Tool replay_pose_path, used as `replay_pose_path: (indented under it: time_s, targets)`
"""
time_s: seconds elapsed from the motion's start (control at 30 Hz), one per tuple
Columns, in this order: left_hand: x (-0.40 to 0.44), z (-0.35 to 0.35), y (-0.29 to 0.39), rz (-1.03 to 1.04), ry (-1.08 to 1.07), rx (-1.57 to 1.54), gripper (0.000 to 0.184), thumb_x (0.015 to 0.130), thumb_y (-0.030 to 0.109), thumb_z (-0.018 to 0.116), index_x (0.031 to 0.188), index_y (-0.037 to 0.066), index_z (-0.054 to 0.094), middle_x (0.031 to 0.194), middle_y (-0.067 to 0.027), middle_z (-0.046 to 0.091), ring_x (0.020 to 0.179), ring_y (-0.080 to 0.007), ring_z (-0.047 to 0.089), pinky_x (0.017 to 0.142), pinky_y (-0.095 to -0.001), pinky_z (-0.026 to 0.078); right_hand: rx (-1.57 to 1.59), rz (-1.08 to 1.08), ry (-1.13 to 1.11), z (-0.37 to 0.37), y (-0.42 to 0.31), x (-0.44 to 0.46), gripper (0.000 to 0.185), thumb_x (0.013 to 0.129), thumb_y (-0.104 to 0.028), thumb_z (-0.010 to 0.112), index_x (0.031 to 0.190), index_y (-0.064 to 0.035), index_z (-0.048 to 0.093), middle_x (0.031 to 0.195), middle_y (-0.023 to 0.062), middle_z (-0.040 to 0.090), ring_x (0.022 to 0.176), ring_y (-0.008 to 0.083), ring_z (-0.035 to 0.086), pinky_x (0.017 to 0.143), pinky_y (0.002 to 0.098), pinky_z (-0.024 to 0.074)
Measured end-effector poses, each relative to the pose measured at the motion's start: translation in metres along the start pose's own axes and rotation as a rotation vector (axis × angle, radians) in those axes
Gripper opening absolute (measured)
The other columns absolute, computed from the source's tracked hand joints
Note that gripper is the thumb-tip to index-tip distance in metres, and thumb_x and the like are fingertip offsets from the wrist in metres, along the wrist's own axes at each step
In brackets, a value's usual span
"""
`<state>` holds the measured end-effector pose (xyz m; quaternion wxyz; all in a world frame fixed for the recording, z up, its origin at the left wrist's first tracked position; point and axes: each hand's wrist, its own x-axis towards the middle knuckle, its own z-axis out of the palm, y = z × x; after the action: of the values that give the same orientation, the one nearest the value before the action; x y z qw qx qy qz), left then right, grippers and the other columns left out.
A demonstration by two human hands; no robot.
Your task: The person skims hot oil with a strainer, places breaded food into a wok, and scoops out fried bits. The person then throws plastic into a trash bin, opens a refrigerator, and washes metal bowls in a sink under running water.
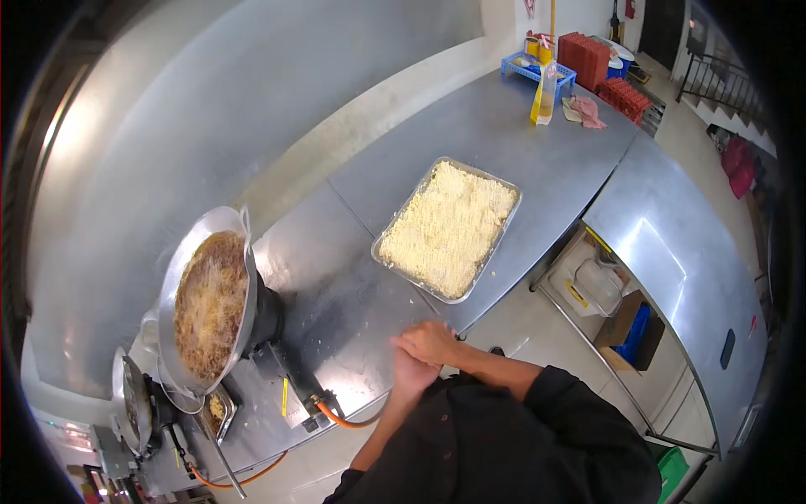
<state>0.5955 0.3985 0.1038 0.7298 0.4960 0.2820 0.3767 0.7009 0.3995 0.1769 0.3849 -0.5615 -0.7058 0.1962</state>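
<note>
My right hand [432, 340] lies over my left hand [410, 370], its fingers wrapped round it, in front of my body at the counter's edge. The fingers of my left hand are mostly hidden under the right one. Just beyond the hands, a rectangular metal tray [519, 200] lies on the steel counter, filled with pale yellow crumbly shreds [449, 227]. To the left, a large wok [195, 220] sits on a black burner [269, 312]. Brown frothing oil [210, 307] bubbles in it. Neither hand touches the tray or the wok.
A long-handled strainer [220, 449] and a small metal tray [225, 428] lie beside the wok. A second wok [126, 403] stands further left. An orange gas hose [357, 422] hangs at the counter edge. A blue basket [514, 65] and bottle [546, 92] stand at the far end.
</note>
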Motion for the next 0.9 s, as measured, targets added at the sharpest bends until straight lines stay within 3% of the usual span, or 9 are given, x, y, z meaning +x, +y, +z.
replay_pose_path:
  time_s: [0.03, 0.1, 0.2, 0.27, 0.33, 0.53, 0.63, 0.73, 0.9]
  targets:
    - [-0.004, -0.009, -0.019, 0.189, 0.029, 0.558, 0.031, 0.084, 0.026, 0.059, 0.108, 0.006, 0.056, 0.102, -0.0087, 0.061, 0.099, -0.0236, 0.058, 0.077, -0.0367, 0.052, -0.008, 0.009, -0.007, 0.006, 0.006, -0.002, 0.041, 0.087, -0.036, 0.057, 0.061, -0.0039, 0.060, 0.065, 0.0138, 0.058, 0.060, 0.0344, 0.058, 0.058, 0.0433, 0.0446]
    - [-0.001, 0.006, 0.005, -0.047, -0.046, -0.043, 0.040, 0.091, 0.035, 0.043, 0.117, 0.006, 0.049, 0.116, -0.0116, 0.055, 0.111, -0.0261, 0.052, 0.095, -0.0416, 0.040, -0.025, 0.022, -0.030, 0.021, 0.023, -0.004, 0.038, 0.086, -0.037, 0.058, 0.067, -0.0045, 0.063, 0.072, 0.0129, 0.061, 0.065, 0.0323, 0.059, 0.059, 0.0413, 0.0449]
    - [-0.002, 0.018, 0.032, -0.014, -0.078, -0.009, 0.038, 0.094, 0.037, 0.038, 0.120, 0.011, 0.049, 0.120, -0.0084, 0.055, 0.111, -0.0256, 0.054, 0.096, -0.0383, 0.041, -0.078, 0.093, -0.344, 0.001, 0.012, -0.002, 0.033, 0.090, -0.015, 0.041, 0.112, 0.0004, 0.060, 0.087, 0.0194, 0.064, 0.069, 0.0225, 0.063, 0.057, 0.0375, 0.0488]
    - [0.002, 0.015, 0.037, -0.071, -0.004, -0.252, 0.037, 0.095, 0.038, 0.038, 0.120, 0.014, 0.050, 0.120, -0.0058, 0.057, 0.109, -0.0245, 0.055, 0.093, -0.0363, 0.044, -0.014, 0.067, -0.180, -0.006, 0.000, 0.002, 0.029, 0.086, -0.029, 0.053, 0.099, -0.0056, 0.065, 0.095, 0.0158, 0.062, 0.080, 0.0274, 0.060, 0.065, 0.0400, 0.0458]
    - [0.008, 0.009, 0.045, -0.333, 0.143, -1.079, 0.040, 0.095, 0.042, 0.035, 0.122, 0.016, 0.050, 0.123, -0.0052, 0.056, 0.113, -0.0242, 0.053, 0.095, -0.0379, 0.042, -0.046, 0.017, -0.048, -0.010, -0.009, 0.008, 0.030, 0.083, -0.035, 0.060, 0.101, -0.0111, 0.066, 0.108, 0.0144, 0.058, 0.092, 0.0303, 0.056, 0.074, 0.0419, 0.0427]
    - [-0.005, -0.011, 0.052, -0.326, 0.266, -0.906, 0.039, 0.098, 0.043, 0.033, 0.123, 0.017, 0.047, 0.120, -0.0074, 0.053, 0.115, -0.0232, 0.050, 0.094, -0.0391, 0.043, -0.164, -0.084, -0.015, 0.000, -0.026, 0.007, 0.046, 0.081, -0.029, 0.064, 0.125, -0.0190, 0.057, 0.129, 0.0162, 0.045, 0.113, 0.0349, 0.043, 0.092, 0.0474, 0.0326]
    - [-0.026, -0.023, 0.044, -0.290, 0.387, -0.940, 0.038, 0.079, 0.026, 0.064, 0.110, 0.006, 0.055, 0.102, -0.0088, 0.062, 0.099, -0.0267, 0.057, 0.087, -0.0439, 0.048, -0.064, -0.171, -0.043, 0.014, -0.035, -0.005, 0.049, 0.080, -0.027, 0.065, 0.127, -0.0186, 0.055, 0.130, 0.0171, 0.045, 0.113, 0.0353, 0.045, 0.092, 0.0471, 0.0341]
    - [-0.034, -0.038, 0.035, -0.336, 0.515, -0.671, 0.043, 0.096, 0.047, 0.034, 0.123, 0.016, 0.047, 0.121, -0.0072, 0.053, 0.114, -0.0239, 0.051, 0.094, -0.0397, 0.043, -0.001, -0.245, -0.012, 0.018, -0.046, -0.013, 0.054, 0.080, -0.026, 0.064, 0.132, -0.0182, 0.050, 0.132, 0.0174, 0.044, 0.112, 0.0350, 0.046, 0.089, 0.0476, 0.0357]
    - [-0.035, -0.085, -0.014, -0.429, 0.268, -0.773, 0.044, 0.095, 0.049, 0.037, 0.120, 0.014, 0.049, 0.118, -0.0068, 0.054, 0.111, -0.0234, 0.051, 0.094, -0.0402, 0.043, -0.059, -0.186, -0.082, 0.050, -0.051, -0.050, 0.056, 0.084, -0.027, 0.061, 0.135, -0.0126, 0.043, 0.136, 0.0178, 0.039, 0.119, 0.0359, 0.041, 0.098, 0.0496, 0.0313]
